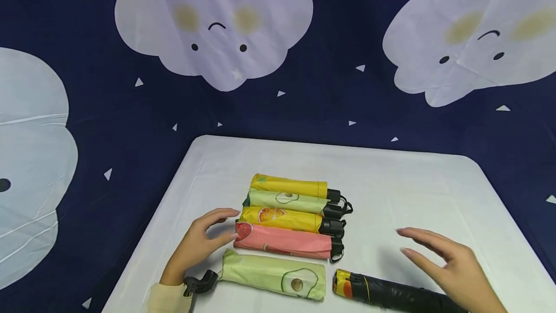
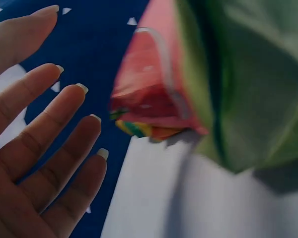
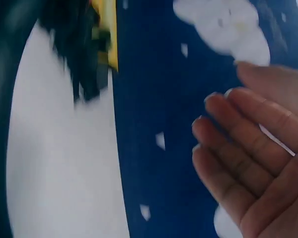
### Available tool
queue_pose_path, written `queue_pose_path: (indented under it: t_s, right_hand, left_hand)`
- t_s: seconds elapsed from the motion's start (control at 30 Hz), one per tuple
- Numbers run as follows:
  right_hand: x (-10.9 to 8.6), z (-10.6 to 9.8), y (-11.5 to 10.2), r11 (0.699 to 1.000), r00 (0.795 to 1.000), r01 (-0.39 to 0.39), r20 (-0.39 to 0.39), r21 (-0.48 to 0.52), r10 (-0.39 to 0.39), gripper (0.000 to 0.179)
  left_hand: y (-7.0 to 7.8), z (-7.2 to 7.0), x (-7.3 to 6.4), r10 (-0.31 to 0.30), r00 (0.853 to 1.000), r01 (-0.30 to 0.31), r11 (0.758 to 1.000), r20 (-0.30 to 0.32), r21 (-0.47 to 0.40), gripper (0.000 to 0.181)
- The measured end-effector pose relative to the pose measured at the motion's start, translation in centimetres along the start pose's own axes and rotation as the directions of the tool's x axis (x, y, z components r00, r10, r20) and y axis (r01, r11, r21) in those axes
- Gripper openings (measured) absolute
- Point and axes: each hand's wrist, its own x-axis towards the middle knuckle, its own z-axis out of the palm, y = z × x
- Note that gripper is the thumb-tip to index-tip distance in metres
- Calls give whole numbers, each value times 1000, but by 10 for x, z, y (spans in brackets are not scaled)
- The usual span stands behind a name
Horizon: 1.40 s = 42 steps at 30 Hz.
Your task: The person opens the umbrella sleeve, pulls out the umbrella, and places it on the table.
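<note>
Folded pink umbrella [image 1: 288,243] with a red fruit print lies mid-surface, front of a tight row of four. Behind it, in order: yellow umbrella with orange-slice print [image 1: 297,220], green avocado-print umbrella [image 1: 262,199], plainer yellow umbrella [image 1: 299,187]. Black handles all point right.

Nearer the viewer: second avocado-print umbrella [image 1: 260,268], just apart from the row, and black-and-yellow umbrella [image 1: 386,291] to its right.

Left hand [image 1: 196,241] beside the pink one's left end, thumb and fingers wide apart, holding nothing. Right hand [image 1: 458,265] above the black-and-yellow one, also wide, nothing held.

Step looks like lining up umbrellas, between grasps: four aligned, two probably left. Next move likely calls for taking the second avocado one by its ends, turning it handle-right, setting it against the pink.

Surface [image 1: 399,187] is white, rounded corners. Beyond: navy cloth [image 1: 330,110] printed with upside-down clouds [image 1: 217,4] and small white triangles [image 1: 360,68].
</note>
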Motion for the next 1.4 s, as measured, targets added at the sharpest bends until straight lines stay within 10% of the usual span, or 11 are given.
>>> queue_pose_path:
  t_s: [0.5,1.4]
  right_hand:
    - [39,114,-2,998,981,-43,190,47,33,31]
    - [27,144,5,999,961,-1,278,-32,10,50]
  left_hand:
    - [-18,23,9,-63,996,64,998,64,-23,50]
    - [-28,31,-2,-53,991,51,998,124,20,61]
